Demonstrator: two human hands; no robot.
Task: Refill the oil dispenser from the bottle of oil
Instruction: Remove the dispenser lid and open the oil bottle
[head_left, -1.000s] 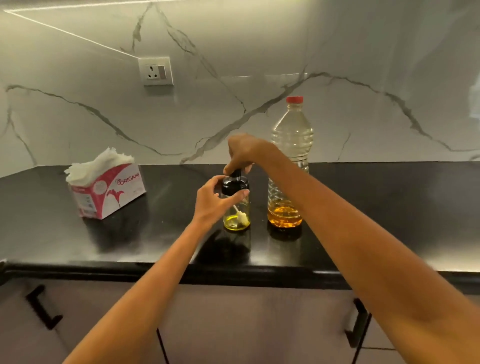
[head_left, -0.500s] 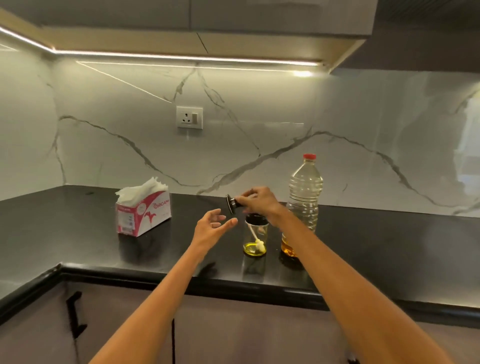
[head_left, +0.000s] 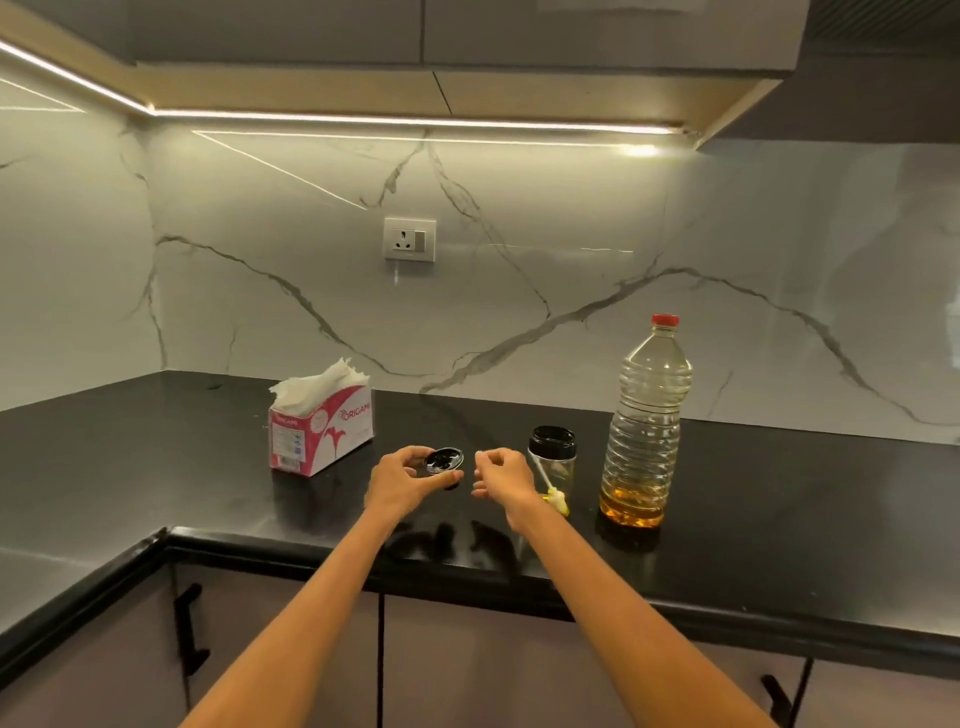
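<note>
With the small clear glass oil dispenser (head_left: 552, 470) standing uncapped just left of the tall red-capped plastic oil bottle (head_left: 645, 426), the left hand (head_left: 402, 480) pinching its round black lid (head_left: 443, 461) should set it flat on the black desk (head_left: 156, 467) left of the dispenser, while the right hand (head_left: 501, 475), loosely curled and empty, is free to go for the bottle.

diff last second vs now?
The dispenser lid came off the oil dispenser, passing from the right hand to the left hand, which now holds it left of the jar. Right hand let go. Oil bottle and tissue box stayed put.
</note>
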